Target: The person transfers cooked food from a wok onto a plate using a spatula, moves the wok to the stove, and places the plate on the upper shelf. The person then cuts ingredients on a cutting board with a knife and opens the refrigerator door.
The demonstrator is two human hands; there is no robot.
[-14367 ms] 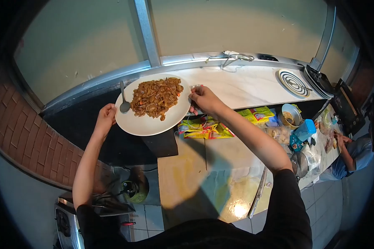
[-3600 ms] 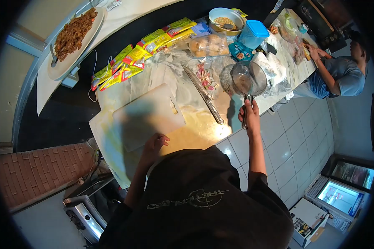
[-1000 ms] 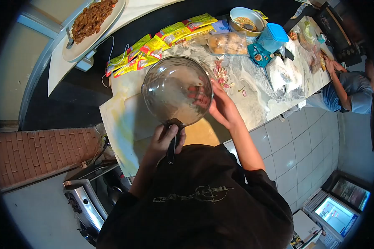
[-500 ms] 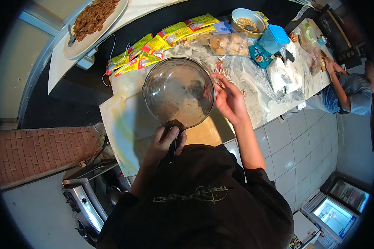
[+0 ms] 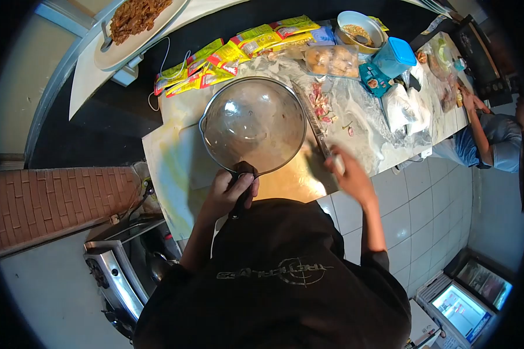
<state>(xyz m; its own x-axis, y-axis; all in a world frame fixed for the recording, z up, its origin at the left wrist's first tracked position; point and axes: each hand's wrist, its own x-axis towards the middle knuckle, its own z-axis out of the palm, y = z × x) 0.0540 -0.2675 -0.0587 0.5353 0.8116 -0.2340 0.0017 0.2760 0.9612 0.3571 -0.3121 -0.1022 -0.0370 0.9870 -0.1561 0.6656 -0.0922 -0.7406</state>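
My left hand point(image 5: 230, 189) is wrapped round the black handle of a clear glass saucepan point(image 5: 256, 119), held above the counter with its round rim facing me. My right hand point(image 5: 352, 177) is closed on the handle of a long knife point(image 5: 313, 119). Its blade points away from me, along the right side of the saucepan. Below the saucepan lies a yellowish-brown board point(image 5: 294, 183), partly hidden by it. Small reddish peelings point(image 5: 320, 104) are scattered just right of the blade.
Yellow and red packets point(image 5: 227, 55) line the counter's back. Farther right stand a bag of round brown items point(image 5: 332, 60), a bowl point(image 5: 358, 32), a blue-lidded container point(image 5: 395, 56) and white plastic bags point(image 5: 403, 107). Another person point(image 5: 495, 134) works at the far right; a stove point(image 5: 116, 279) is lower left.
My right hand has left the saucepan's rim, moved down and right, and taken hold of the knife. My left hand still holds the saucepan.
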